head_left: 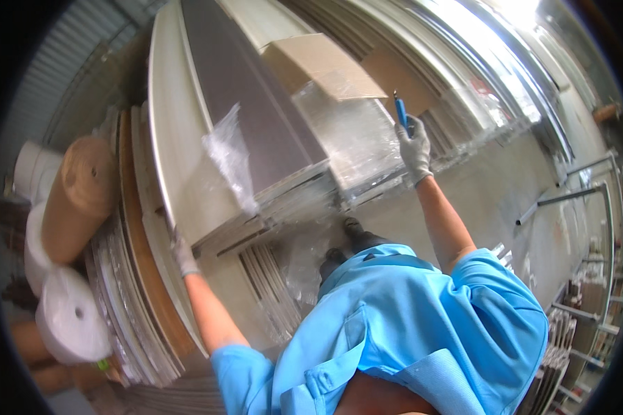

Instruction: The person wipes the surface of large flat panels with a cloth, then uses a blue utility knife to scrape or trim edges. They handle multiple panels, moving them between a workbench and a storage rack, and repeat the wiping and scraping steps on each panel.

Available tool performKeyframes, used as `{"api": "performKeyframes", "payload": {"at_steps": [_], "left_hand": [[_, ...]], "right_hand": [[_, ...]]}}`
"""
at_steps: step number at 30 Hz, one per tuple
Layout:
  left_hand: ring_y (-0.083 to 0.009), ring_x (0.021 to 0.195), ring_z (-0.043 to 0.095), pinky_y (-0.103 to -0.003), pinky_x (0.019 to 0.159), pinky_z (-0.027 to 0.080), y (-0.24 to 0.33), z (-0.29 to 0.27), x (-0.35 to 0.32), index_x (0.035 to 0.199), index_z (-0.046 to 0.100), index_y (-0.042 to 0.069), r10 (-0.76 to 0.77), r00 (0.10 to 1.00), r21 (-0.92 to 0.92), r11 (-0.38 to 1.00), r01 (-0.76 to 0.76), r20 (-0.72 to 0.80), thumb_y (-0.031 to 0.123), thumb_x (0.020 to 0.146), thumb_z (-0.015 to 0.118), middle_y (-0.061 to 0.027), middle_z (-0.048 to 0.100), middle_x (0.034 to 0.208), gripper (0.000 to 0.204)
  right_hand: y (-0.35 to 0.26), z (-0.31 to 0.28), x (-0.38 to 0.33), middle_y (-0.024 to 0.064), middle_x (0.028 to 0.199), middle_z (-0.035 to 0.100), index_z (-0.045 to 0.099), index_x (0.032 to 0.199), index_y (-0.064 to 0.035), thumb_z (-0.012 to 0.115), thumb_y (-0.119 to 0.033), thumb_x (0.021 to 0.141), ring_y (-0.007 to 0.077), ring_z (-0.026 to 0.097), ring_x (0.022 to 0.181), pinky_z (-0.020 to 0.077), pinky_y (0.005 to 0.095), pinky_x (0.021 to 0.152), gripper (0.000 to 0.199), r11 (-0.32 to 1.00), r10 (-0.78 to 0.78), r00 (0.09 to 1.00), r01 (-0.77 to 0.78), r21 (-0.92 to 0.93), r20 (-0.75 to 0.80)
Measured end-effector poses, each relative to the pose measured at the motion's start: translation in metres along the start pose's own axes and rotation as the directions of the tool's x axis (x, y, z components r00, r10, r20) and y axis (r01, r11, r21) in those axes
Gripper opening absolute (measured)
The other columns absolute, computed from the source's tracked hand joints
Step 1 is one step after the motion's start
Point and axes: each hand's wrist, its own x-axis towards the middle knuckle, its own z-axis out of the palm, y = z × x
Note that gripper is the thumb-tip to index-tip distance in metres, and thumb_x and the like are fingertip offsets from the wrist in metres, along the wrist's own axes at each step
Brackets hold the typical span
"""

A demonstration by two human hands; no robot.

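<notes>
My left hand, in a pale glove, grips the near left corner of a long pale panel; its fingers are blurred and partly hidden by the edge. Held up at the right, my gloved right hand is closed around a blue utility knife with its thin dark tip pointing away from me. Beside the pale panel lies a long dark brown panel. Crumpled clear plastic film lies over both. A cardboard sheet and a film-wrapped stack are nearest to the knife.
Rolls of brown paper and white foam stand at the left, next to upright boards. Long wrapped profiles fill the far right. A metal rack stands right. My shoes are close to the stack's near end.
</notes>
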Motion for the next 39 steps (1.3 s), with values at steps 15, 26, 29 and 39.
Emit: {"api": "performKeyframes", "payload": {"at_steps": [15,26,29,39], "left_hand": [[-0.0291,0.144,0.041,-0.044,0.116,0.037,0.034,-0.023,-0.018,0.157,0.037,0.006,-0.28,0.959,-0.01,0.96,0.281,0.046,0.046,0.104,0.05,-0.0156,0.035,0.163,0.068],[-0.0313,0.123,0.058,-0.05,0.099,0.051,0.047,-0.033,-0.045,0.151,0.043,0.005,-0.417,0.896,-0.212,0.872,0.441,0.151,0.051,0.104,0.051,-0.0127,0.057,0.14,0.067],[-0.0288,0.114,0.064,-0.044,0.088,0.057,0.042,-0.034,-0.047,0.151,0.043,0.003,-0.377,0.925,-0.029,0.925,0.379,0.056,0.06,0.101,0.052,-0.0133,0.059,0.137,0.076],[-0.0241,0.126,0.059,-0.034,0.106,0.045,0.047,-0.029,-0.032,0.146,0.049,-0.002,-0.168,0.966,0.136,0.98,0.143,0.195,0.047,0.103,0.054,-0.0145,0.06,0.14,0.066]], "right_hand": [[0.185,-0.129,0.213,0.0133,0.104,0.074,0.065,0.127,-0.0295,0.073,-0.027,0.087,0.0347,0.071,0.098,0.0543,0.0459,0.087,0.041,0.788,0.121,0.933,-0.297,-0.539,-0.338],[0.348,-0.153,0.32,0.0191,0.14,0.06,0.062,0.134,-0.0069,0.047,-0.026,0.1,0.0336,0.055,0.129,0.0413,0.0433,0.108,0.042,0.666,-0.024,0.999,0.033,-0.745,0.023],[0.357,-0.165,0.333,0.0214,0.134,0.064,0.061,0.137,-0.0107,0.06,-0.03,0.091,0.0366,0.062,0.121,0.0487,0.0459,0.099,0.051,0.662,0.031,0.98,0.128,-0.739,0.197],[0.002,-0.029,0.146,0.0096,0.133,0.066,0.065,0.134,-0.0104,0.06,-0.013,0.101,0.0187,0.065,0.117,0.0533,0.0328,0.099,0.033,0.903,-0.413,0.876,0.358,0.237,0.25]]}}
